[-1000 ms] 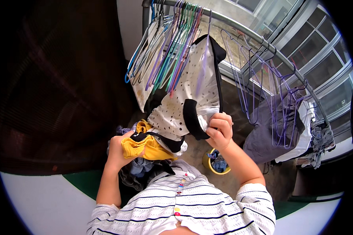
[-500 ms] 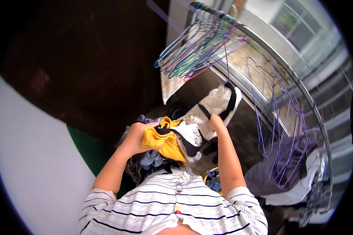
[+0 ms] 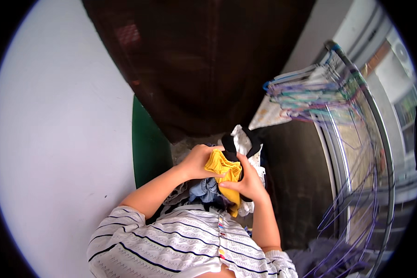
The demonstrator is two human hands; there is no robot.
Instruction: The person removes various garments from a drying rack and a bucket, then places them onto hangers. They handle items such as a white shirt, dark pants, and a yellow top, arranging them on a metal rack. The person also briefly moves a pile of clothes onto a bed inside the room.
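Close in front of my body, both hands hold a bunch of clothes. My left hand [image 3: 199, 162] is closed at the left of a yellow garment [image 3: 224, 167] with a gathered edge. On the other side, my right hand [image 3: 249, 182] grips the bunch, thumb lying across the yellow cloth. A white garment with black trim [image 3: 242, 140] sticks up beyond the hands and hangs down behind the right one. Beneath the hands lie more clothes, among them a light blue denim piece [image 3: 203, 190]. How far the fingers wrap under the cloth is hidden.
At the right, a metal clothes rail [image 3: 381, 134] carries many coloured hangers [image 3: 315, 95]. Dark purple clothing [image 3: 331, 257] hangs low there. A dark brown curtain-like panel [image 3: 194, 69] stands ahead, a white surface [image 3: 65, 139] and green panel [image 3: 148, 143] at left.
My view has swung left, away from the rail. My right hand has let the hanging white garment's place by the rail and come over beside my left hand, onto the bunch.
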